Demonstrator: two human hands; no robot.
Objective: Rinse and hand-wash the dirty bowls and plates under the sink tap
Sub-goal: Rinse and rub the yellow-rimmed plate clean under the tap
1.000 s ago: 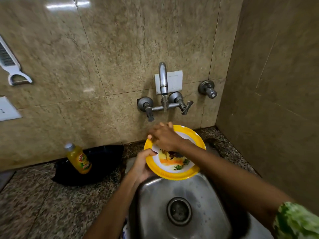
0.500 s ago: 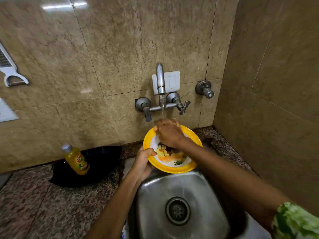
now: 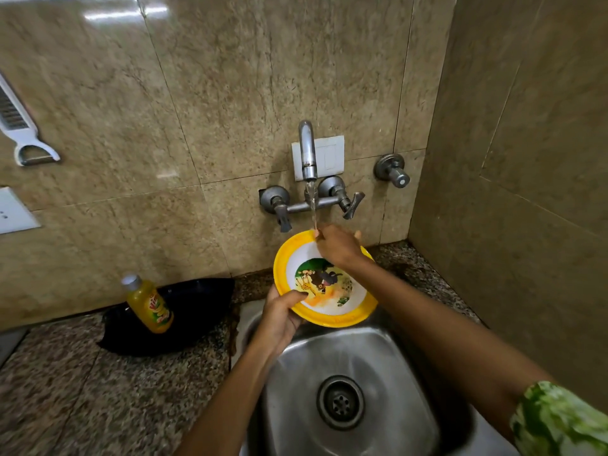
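**Plate tips up under the running tap**

Tilted further toward the onlooker than a moment ago, the yellow-rimmed plate (image 3: 329,292) now shows its whole cartoon picture, and the right hand (image 3: 337,246) has slid up from the middle to the rim at twelve o'clock. Water runs from the tap (image 3: 307,149) onto that hand's fingers, which lie on the plate's upper edge; whether they curl over it I cannot tell. The left hand (image 3: 279,315) grips the plate at its seven o'clock edge, thumb pressed on the face, fingers behind. The plate hangs over the back of the steel sink (image 3: 296,390). At nine o'clock from the sink, a yellow bottle (image 3: 149,306) stands on the granite counter (image 3: 82,390) against a black bag (image 3: 197,311).
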